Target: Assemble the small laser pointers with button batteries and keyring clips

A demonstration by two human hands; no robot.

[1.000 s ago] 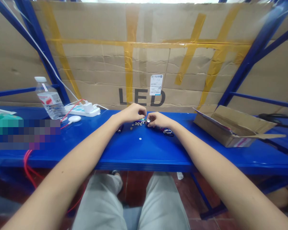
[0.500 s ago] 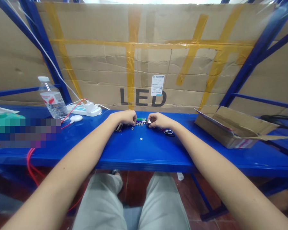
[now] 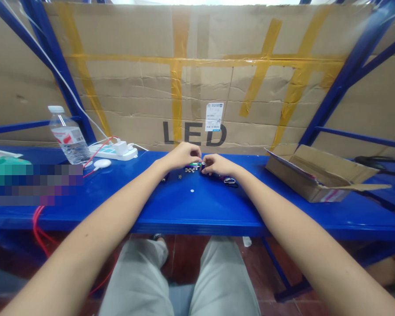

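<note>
My right hand (image 3: 217,165) pinches a small dark cylinder (image 3: 203,167) upright above the blue table. My left hand (image 3: 184,154) is bent over it from the left, fingertips closed at or just above its top end; anything between them is too small to make out. Under the left hand lie several small silver pieces (image 3: 191,170) and some shiny green and purple tubes (image 3: 195,164). A tiny loose part (image 3: 180,177) sits a little to the left. Beside the right wrist lies a silver carabiner (image 3: 229,180) with dark cord.
An open cardboard box (image 3: 319,175) stands on the table (image 3: 191,210) at the right. A water bottle (image 3: 69,136), a white power strip (image 3: 115,151) and red cables (image 3: 39,219) are at the left. A large carton (image 3: 145,87) closes off the back.
My left hand has moved right and up from the small parts to the top of the cylinder. My right hand keeps the cylinder in almost the same place.
</note>
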